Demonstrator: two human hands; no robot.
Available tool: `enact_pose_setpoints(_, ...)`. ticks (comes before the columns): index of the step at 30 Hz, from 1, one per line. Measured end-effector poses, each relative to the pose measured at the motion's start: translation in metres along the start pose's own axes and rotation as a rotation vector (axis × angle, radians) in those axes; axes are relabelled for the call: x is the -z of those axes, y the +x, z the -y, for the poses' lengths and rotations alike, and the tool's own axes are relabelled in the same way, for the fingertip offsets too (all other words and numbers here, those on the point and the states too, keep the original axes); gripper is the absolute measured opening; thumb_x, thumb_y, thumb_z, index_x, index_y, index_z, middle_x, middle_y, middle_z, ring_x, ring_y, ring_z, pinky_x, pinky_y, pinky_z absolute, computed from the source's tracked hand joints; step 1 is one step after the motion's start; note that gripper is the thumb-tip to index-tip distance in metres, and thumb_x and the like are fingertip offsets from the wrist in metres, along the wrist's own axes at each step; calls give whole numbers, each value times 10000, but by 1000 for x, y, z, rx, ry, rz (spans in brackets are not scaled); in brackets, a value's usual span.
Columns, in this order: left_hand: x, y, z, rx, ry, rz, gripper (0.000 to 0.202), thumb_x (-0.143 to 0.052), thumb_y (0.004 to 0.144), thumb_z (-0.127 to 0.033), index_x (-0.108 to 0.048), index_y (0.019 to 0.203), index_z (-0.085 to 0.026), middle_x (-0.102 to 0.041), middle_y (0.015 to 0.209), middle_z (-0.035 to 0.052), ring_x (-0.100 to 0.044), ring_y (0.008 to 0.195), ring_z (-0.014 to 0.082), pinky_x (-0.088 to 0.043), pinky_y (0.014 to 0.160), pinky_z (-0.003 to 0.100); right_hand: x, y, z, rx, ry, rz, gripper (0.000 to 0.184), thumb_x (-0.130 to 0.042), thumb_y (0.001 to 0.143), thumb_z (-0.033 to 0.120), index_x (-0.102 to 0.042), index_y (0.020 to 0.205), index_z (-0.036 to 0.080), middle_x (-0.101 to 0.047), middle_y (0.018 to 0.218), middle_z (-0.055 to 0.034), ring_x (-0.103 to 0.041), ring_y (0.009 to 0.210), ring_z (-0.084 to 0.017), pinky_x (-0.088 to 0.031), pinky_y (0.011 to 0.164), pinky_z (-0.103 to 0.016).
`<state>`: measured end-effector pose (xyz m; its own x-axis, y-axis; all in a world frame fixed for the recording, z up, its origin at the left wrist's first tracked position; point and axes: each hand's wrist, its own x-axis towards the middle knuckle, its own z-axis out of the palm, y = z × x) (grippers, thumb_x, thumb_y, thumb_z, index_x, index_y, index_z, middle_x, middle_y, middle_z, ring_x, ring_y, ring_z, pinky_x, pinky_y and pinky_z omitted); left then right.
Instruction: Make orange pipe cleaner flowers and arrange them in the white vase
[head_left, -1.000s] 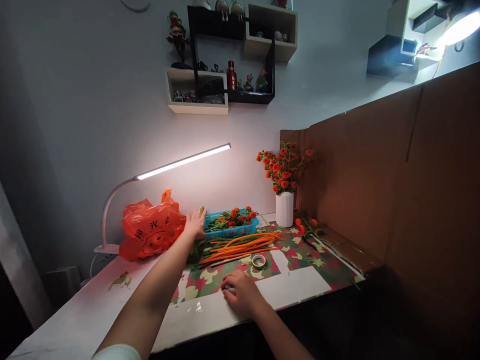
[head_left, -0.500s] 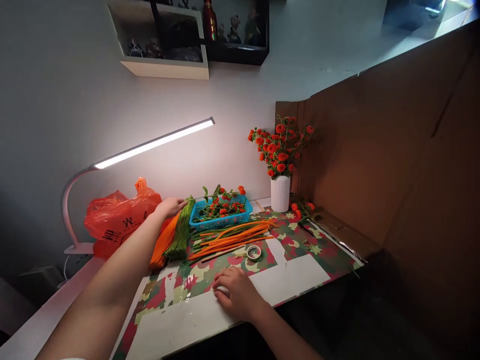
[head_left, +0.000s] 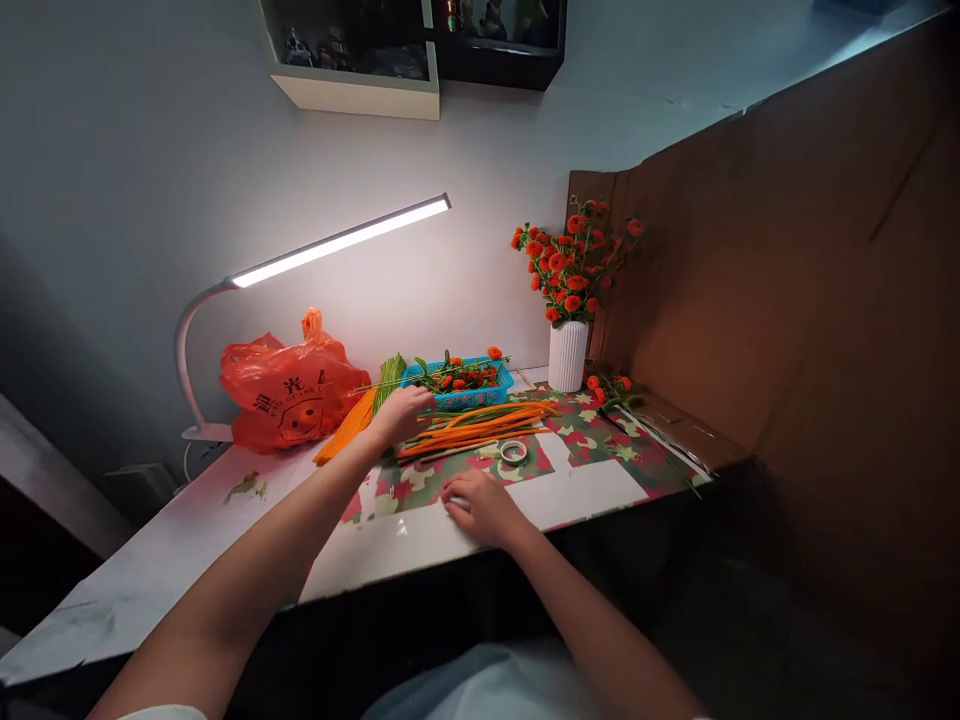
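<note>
My left hand reaches across the table and rests, fingers curled down, on the bundle of green pipe cleaners beside an orange bundle. Whether it grips them is unclear. My right hand lies closed near the table's front edge, and something small and pale shows under its fingers. Loose orange and green pipe cleaners lie between the hands and a blue basket of small orange flowers. A roll of tape sits just beyond my right hand.
An orange plastic bag and a lit white desk lamp stand at the left. A white ribbed vase with orange flowers stands at the back. A cardboard wall closes the right side. A camouflage mat covers the table.
My left hand has come back from the orange bag onto the green bundle, nearer to me. The right hand has stayed in place. The camera has tilted down.
</note>
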<state>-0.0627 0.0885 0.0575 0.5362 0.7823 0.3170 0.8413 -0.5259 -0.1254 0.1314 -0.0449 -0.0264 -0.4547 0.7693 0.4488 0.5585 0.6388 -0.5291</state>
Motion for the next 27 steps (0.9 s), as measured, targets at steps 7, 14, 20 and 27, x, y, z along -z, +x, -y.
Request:
enact_pose_setpoints(7,-31,-47,-66,124,-22,22,201,-474,873,-251,-655,910,-170,-643,995,124,-571,974,259,-408,849,358,3,5,-2,-51,32,-89,118,-608,785,113,-706,830,161,-709,855,-41,-603,837,-166,-440,788,-275)
enact_pose_setpoints(14,-46,-48,-60,266,-153,-42,217,-396,921,-243,-596,888,-167,-622,1011,121,-552,1000,244,-423,812,341,3,5,-8,-72,134,-149,121,-591,794,128,-705,814,165,-695,822,-33,-601,772,-146,-443,715,-257)
enact_pose_setpoints(20,-39,-36,-55,241,-235,29,59,-565,824,-197,-576,771,-175,-648,891,91,-593,875,217,-427,744,295,4,4,-8,-85,206,-121,129,-579,789,148,-703,817,170,-694,815,-37,-603,738,-142,-447,648,-244)
enact_pose_setpoints(27,-25,-33,-58,289,-260,-112,198,-359,922,-196,-536,834,-181,-622,898,86,-563,795,185,-391,690,286,6,3,-7,-86,254,-116,132,-566,789,157,-696,817,164,-687,802,-37,-603,732,-142,-466,675,-256)
